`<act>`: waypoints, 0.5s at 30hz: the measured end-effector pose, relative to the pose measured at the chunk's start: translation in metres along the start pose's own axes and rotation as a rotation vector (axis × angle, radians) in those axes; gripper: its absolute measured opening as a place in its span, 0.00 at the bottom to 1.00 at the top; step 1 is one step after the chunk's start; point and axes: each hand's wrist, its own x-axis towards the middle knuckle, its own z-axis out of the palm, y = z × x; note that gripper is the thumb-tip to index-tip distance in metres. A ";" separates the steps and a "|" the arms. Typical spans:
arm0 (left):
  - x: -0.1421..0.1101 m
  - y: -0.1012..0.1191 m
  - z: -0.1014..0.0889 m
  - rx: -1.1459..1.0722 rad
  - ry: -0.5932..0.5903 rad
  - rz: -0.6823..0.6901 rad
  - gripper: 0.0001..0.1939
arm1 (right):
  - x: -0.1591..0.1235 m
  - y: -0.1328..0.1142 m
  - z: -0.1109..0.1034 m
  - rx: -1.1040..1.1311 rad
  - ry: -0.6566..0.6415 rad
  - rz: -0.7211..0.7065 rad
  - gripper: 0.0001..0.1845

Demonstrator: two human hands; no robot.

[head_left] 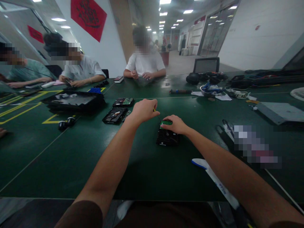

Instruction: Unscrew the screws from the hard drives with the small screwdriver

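Note:
A black hard drive [167,138] lies on the green table in front of me, with a green circuit board [163,123] at its far end. My right hand [177,124] is closed over that far end, thumb and fingers on the board and covering part of it. Above and to the left, my left hand [144,110] is closed around a small screwdriver [154,110]. Only a bit of its yellow handle and a thin dark shaft show, slanting down toward the board. Whether the tip touches a screw is too small to tell.
Left of the hands lie an opened drive case [114,116] and another drive [123,101]. A black tray [71,103] stands farther left. A white, blue-edged tool [200,163] lies by my right forearm. A metal box [281,112] sits far right. Several people sit across the table.

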 end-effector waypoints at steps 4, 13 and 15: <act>0.001 -0.001 0.002 -0.038 0.000 0.048 0.11 | 0.000 0.000 0.000 -0.007 -0.004 0.003 0.29; 0.000 -0.003 -0.005 -0.133 -0.088 0.153 0.10 | 0.000 0.000 -0.001 -0.008 -0.024 0.016 0.30; -0.001 -0.002 -0.006 -0.059 -0.075 0.089 0.08 | 0.001 0.001 -0.002 -0.001 -0.032 0.016 0.31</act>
